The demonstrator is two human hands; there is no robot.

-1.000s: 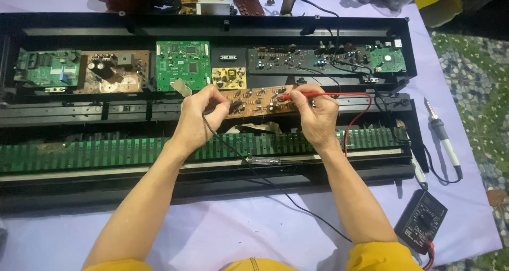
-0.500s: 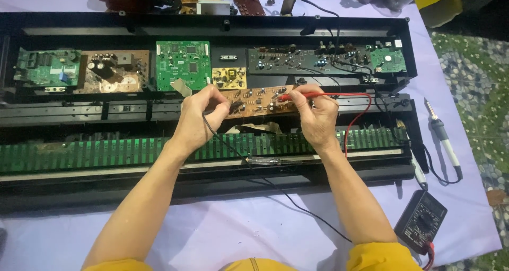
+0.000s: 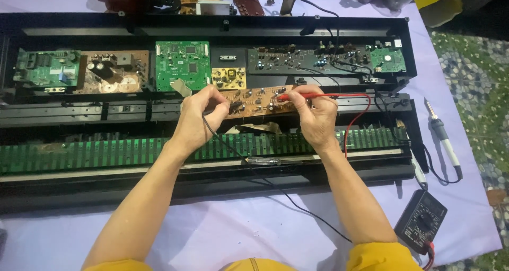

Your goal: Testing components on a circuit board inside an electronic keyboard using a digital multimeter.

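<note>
Both forearms are bare down to the hands, with short yellow sleeves (rolled near the elbows).

head-worn view, looking down, close

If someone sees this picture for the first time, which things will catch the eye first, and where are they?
At the centre, the left hand and the right hand press a black probe and a red probe onto a brown circuit board. It lies in a long open black case filled with more boards. At the lower right, a black multimeter rests on the purple cloth.
</note>
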